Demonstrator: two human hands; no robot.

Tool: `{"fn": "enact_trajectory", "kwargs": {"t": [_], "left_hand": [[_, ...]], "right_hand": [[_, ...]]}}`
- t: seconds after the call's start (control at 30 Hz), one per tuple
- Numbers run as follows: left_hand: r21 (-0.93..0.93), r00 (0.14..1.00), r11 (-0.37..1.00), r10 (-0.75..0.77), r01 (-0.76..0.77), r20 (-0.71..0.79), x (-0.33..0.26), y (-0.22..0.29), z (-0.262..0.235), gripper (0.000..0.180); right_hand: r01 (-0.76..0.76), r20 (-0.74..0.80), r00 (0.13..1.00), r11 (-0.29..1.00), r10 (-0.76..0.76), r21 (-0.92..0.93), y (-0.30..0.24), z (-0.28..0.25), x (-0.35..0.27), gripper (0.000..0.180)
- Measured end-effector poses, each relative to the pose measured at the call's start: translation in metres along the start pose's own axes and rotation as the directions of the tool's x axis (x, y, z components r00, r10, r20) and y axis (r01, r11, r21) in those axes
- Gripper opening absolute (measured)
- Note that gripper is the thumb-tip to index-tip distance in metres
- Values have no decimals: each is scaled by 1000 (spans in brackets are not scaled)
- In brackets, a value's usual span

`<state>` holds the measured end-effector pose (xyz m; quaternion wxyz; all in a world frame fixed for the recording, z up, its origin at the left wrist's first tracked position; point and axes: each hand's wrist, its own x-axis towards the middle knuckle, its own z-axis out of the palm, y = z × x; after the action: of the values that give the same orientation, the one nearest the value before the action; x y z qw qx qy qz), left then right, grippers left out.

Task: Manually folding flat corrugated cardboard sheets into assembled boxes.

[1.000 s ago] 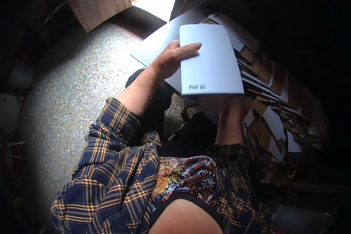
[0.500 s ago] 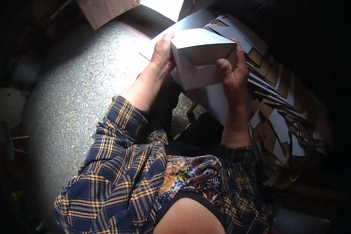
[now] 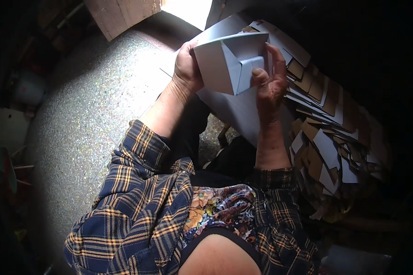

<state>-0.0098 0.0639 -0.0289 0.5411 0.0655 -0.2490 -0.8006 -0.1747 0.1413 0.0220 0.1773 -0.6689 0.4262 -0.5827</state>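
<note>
A white cardboard box [image 3: 216, 68], partly folded, is held up in front of me between both hands. My left hand [image 3: 188, 66] grips its left side, with most of the fingers hidden behind the card. On the right, my right hand [image 3: 271, 80] holds the other side, its thumb against a folded inner flap [image 3: 250, 68] and its fingers raised along the far right edge. The box is tilted, so a plain side panel and the recess with the flap both face me. Below it, a white sheet-like surface [image 3: 236, 112] slopes over my lap.
Many flat white and brown card pieces [image 3: 323, 98] lie in an overlapping heap at my right. A brown cardboard box [image 3: 124, 16] stands at the far left on the speckled floor [image 3: 87, 110]. Dim objects line the left edge, including a pale container [image 3: 30, 87].
The white box has turned in my hands, bringing a side panel into view on its left. Both hands have shifted slightly left, and my right thumb stays at the inner flap.
</note>
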Motion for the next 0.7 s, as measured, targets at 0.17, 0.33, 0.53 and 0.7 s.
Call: {"fn": "enact_trajectory", "kwargs": {"t": [0.17, 0.33, 0.53, 0.7], "left_hand": [[-114, 994, 987, -105, 109, 42, -6, 3, 5, 41], [193, 998, 981, 44, -34, -44, -6, -1, 11, 44], [508, 957, 843, 267, -176, -112, -9, -4, 17, 33], [844, 932, 481, 357, -238, 60, -9, -8, 21, 29]], "right_hand": [[-36, -2, 999, 997, 37, 65, 5, 4, 2, 57], [-149, -115, 981, 985, 158, 83, 10, 7, -4, 52], [-238, -108, 964, 970, 243, 56, 18, -4, -16, 47], [-147, -47, 989, 960, 140, -239, 19, 9, -23, 57]]}}
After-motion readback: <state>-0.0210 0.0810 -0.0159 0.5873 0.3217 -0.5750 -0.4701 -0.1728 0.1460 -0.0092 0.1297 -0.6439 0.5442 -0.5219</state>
